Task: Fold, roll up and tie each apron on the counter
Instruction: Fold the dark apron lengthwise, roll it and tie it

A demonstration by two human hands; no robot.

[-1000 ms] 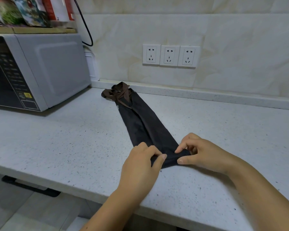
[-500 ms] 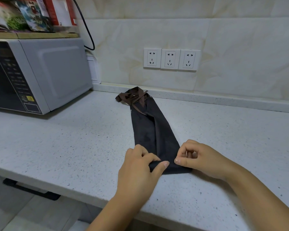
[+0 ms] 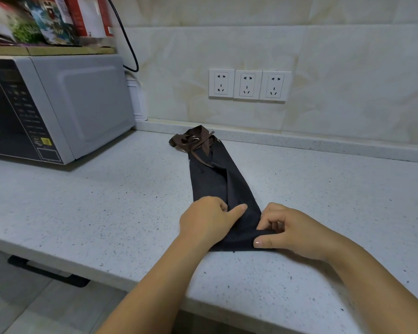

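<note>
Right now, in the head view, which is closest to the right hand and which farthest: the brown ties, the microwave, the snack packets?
1. The brown ties, at the far end of the apron, ahead of the right hand.
2. The microwave, far left on the counter.
3. The snack packets, above the microwave, back left.

Soft, even light is falling from above, so the counter [image 3: 82, 213] is looking bright, with only a faint shadow sitting under the microwave [image 3: 82, 104]. Wide lens is bowing the edges, but everything's looking sharp.
</note>
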